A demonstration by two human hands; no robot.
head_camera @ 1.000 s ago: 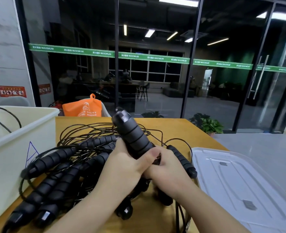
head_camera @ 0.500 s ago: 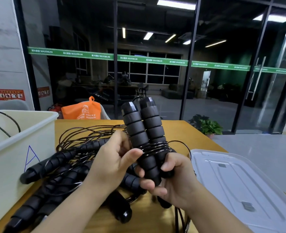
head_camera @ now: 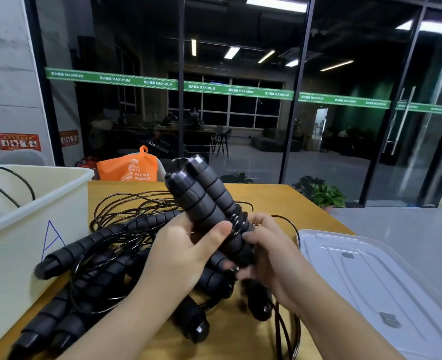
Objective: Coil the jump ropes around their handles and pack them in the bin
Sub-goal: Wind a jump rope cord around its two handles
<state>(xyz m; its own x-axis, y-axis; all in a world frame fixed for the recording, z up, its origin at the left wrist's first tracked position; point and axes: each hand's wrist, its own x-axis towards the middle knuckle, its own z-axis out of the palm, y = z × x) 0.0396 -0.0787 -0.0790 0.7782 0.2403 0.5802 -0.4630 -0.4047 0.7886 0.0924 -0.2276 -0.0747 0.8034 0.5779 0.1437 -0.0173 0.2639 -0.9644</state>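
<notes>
- Two foam handles (head_camera: pixel 204 203) are being held side by side above the table (head_camera: pixel 266 201) — tilted, caps pointing up and away.
- They are being gripped by the left hand (head_camera: pixel 186 253), thumb across the front; the cord (head_camera: pixel 238 219) wound round them is being pinched by the right hand (head_camera: pixel 272 245).
- The foam is likely being squeezed easily and gripped without slipping, whereas the thin cord is probably springy and apt to unwind — best taken over the windings.
- The bin (head_camera: pixel 32 229) is standing left of the table's pile of uncoiled ropes (head_camera: pixel 105 255); a lid (head_camera: pixel 370 281) is lying to the right.
</notes>
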